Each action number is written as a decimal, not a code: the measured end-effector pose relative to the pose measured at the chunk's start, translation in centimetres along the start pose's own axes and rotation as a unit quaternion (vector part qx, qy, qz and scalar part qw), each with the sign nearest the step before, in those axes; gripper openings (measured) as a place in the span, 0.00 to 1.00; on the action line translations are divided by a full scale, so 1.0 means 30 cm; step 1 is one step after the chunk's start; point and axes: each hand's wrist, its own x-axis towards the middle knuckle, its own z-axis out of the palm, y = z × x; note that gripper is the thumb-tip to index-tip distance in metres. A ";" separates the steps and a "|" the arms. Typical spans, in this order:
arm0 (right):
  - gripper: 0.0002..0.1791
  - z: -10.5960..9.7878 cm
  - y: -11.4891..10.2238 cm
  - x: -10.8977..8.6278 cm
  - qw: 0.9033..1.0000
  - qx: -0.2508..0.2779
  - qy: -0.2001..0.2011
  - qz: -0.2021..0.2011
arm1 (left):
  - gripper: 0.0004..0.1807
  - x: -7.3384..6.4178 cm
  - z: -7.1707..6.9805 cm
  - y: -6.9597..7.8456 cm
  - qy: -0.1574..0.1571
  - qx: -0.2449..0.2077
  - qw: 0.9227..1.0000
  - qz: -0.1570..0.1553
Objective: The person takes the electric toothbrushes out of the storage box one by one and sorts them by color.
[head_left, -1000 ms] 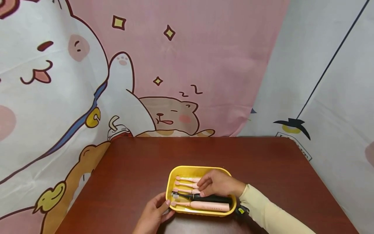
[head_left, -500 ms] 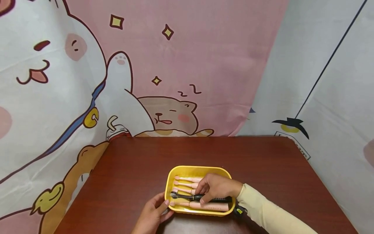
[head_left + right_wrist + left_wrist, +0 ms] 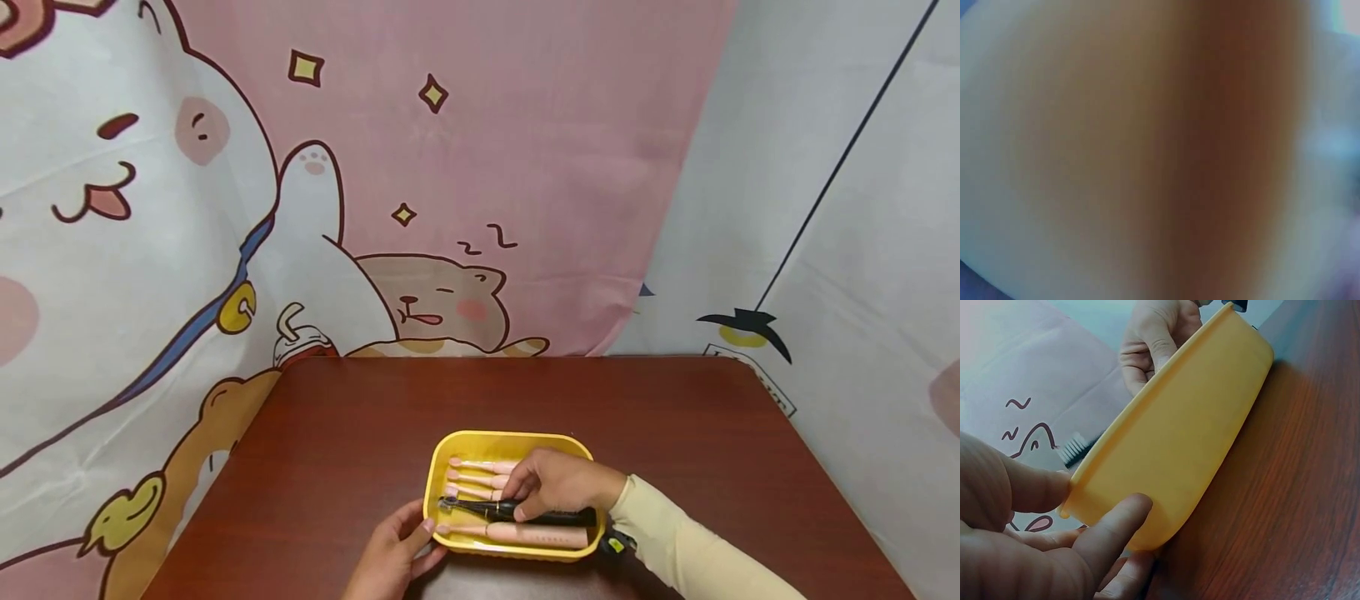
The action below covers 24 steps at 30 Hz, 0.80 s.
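Observation:
A yellow plastic tray (image 3: 459, 439) holds a black electric toothbrush (image 3: 573, 517) and several pink electric toothbrushes (image 3: 536, 536). My left hand (image 3: 392, 548) grips the tray's near left corner. In the left wrist view its thumb lies at the rim while fingers press the outer wall (image 3: 1179, 431). With thumb and fingers, my right hand (image 3: 564, 481) pinches the black toothbrush around the upper handle. Its bristles (image 3: 1072, 449) show above the rim in the left wrist view. The right hand covers the handles of the farther pink toothbrushes. The right wrist view is a blur.
The tray sits near the front of a dark reddish-brown table (image 3: 360, 417). Behind it hangs a cartoon-printed cloth (image 3: 570, 167). A black device with a yellow-green mark (image 3: 618, 545) is at the right wrist, beside the tray's right end.
My right hand has come down from just over the toothbrushes and now pinches the black one, whose head has turned. The left hand keeps its hold on the tray.

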 end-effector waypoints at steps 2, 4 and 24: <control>0.12 -0.011 -0.004 -0.006 1.000 0.011 0.005 0.004 | 0.32 -0.001 0.002 0.002 -0.002 -0.001 1.000 0.003; 0.12 -0.023 -0.007 -0.011 1.000 0.016 0.012 0.007 | 0.32 -0.001 0.005 0.005 -0.003 -0.001 1.000 0.003; 0.13 -0.118 -0.061 -0.103 0.994 0.065 0.078 0.029 | 0.32 0.000 0.001 0.006 -0.004 -0.004 1.000 -0.005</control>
